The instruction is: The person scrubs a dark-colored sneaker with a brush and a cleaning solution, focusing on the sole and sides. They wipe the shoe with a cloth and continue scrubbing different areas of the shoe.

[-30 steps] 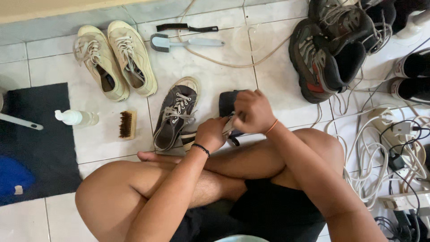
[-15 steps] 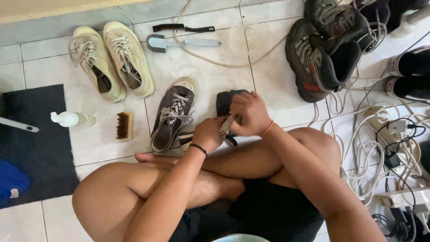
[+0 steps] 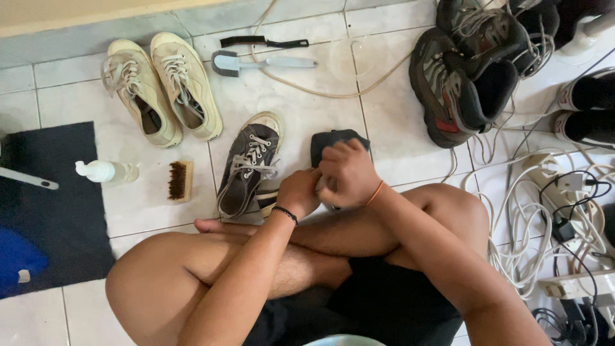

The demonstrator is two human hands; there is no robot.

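Note:
I sit cross-legged on white floor tiles. A dark grey sneaker [image 3: 338, 139] lies just past my shins, mostly hidden by my hands. My right hand [image 3: 348, 174], with an orange band at the wrist, is closed over the shoe's top. My left hand [image 3: 298, 192], with a black wristband, is clenched at the shoe's near left side, touching the right hand. Whether a lace is pinched between the fingers cannot be seen. Its partner, a grey sneaker with white laces [image 3: 246, 168], lies just left of my left hand.
A pair of cream sneakers [image 3: 163, 86] lies far left. A small wooden brush [image 3: 180, 181] and a white bottle [image 3: 106, 172] lie beside a dark mat [image 3: 51, 211]. Two long-handled brushes [image 3: 259, 63] lie ahead, hiking boots [image 3: 464, 80] far right, white cables and a power strip [image 3: 564, 237] on the right.
Both hands stay on the dark sneaker with only small finger movements. The short white strip seen between them earlier is now hidden.

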